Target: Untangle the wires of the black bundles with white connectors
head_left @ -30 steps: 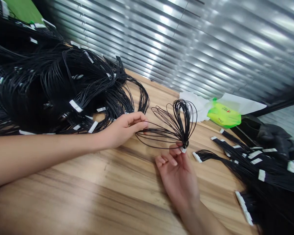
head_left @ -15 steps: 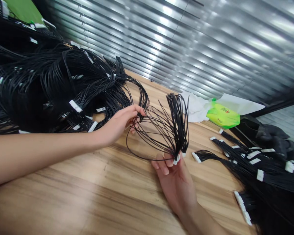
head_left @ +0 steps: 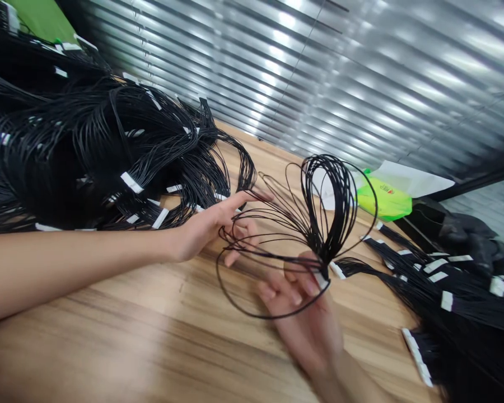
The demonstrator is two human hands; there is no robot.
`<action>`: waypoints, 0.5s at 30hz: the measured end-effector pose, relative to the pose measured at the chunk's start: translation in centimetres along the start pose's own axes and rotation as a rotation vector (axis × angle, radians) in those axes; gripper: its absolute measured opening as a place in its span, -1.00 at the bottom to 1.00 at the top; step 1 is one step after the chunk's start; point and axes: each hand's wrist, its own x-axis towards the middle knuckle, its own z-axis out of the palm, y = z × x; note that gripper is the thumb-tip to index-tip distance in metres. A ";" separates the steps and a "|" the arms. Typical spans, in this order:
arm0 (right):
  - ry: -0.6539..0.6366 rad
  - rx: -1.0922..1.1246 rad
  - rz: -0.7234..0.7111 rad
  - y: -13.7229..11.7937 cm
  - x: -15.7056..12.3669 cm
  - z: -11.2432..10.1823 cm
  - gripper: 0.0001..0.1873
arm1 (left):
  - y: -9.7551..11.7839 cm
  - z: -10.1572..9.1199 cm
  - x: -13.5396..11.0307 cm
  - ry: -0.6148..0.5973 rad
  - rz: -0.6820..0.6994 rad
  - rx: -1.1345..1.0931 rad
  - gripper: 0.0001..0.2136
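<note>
My right hand point(head_left: 304, 313) is closed around the white connector end point(head_left: 321, 280) of a black wire harness point(head_left: 325, 235). The harness's thin wires fan out above the fingers in loops, and one long loop hangs down in front of the hand. To the left, my left hand point(head_left: 231, 226) has its fingers spread, with the thumb and fingertips blurred among the outer wire loops. Those fingers are apart rather than clamped on the wires. Behind my left arm lies a large heap of black wire harnesses point(head_left: 96, 134) with white connectors.
On the right of the wooden table point(head_left: 151, 341) lie more black harnesses point(head_left: 479, 313) with white connectors. A yellow-green packet point(head_left: 384, 201) and white paper point(head_left: 415, 178) rest near the back edge. Ribbed metallic panels point(head_left: 319, 73) rise behind the table.
The left fingers have opened from the wires they pinched. My right hand has shifted slightly right, and the wires have spread into wider loops.
</note>
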 end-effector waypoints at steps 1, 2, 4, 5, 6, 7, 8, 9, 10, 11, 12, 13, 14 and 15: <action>-0.001 0.024 -0.020 -0.2 0.3 0.1 -0.79 | 0.0 0.0 0.1 0.003 0.012 0.006 -0.44; 0.013 0.029 -0.041 -0.4 0.6 0.1 -0.78 | 0.0 0.0 0.3 0.028 0.029 0.014 -0.42; 0.048 -0.005 -0.108 -0.6 1.0 -0.1 -0.78 | -0.2 0.0 0.5 0.146 0.097 0.042 -0.34; 0.077 -0.030 -0.144 -0.6 1.2 -0.2 -0.79 | -0.4 0.0 0.5 0.223 0.138 0.070 -0.33; 0.105 -0.053 -0.178 -0.7 1.3 -0.3 -0.81 | -0.6 0.0 0.5 0.291 0.182 0.104 -0.35; 0.131 -0.070 -0.206 -0.6 1.4 -0.4 -0.83 | -0.7 0.0 0.4 0.339 0.225 0.143 -0.39; 0.153 -0.085 -0.227 -0.6 1.5 -0.5 -0.85 | -0.8 0.0 0.3 0.365 0.268 0.181 -0.43; 0.171 -0.100 -0.241 -0.6 1.5 -0.6 -0.85 | -0.9 0.0 0.1 0.366 0.310 0.212 -0.47; 0.184 -0.117 -0.248 -0.5 1.5 -0.6 -0.85 | -1.0 0.0 -0.1 0.347 0.348 0.231 -0.52; 0.193 -0.138 -0.253 -0.4 1.5 -0.6 -0.83 | -1.1 0.0 -0.3 0.323 0.387 0.234 -0.58; 0.200 -0.167 -0.258 -0.3 1.4 -0.5 -0.80 | -1.1 0.0 -0.5 0.300 0.426 0.229 -0.66; 0.209 -0.205 -0.268 -0.2 1.3 -0.5 -0.77 | -1.2 0.0 -0.7 0.279 0.463 0.231 -0.75; 0.217 -0.249 -0.283 0.0 1.2 -0.5 -0.74 | -1.2 -0.1 -0.9 0.254 0.496 0.249 -0.84; 0.224 -0.295 -0.304 0.2 1.1 -0.5 -0.72 | -1.2 -0.1 -1.0 0.221 0.524 0.292 -0.91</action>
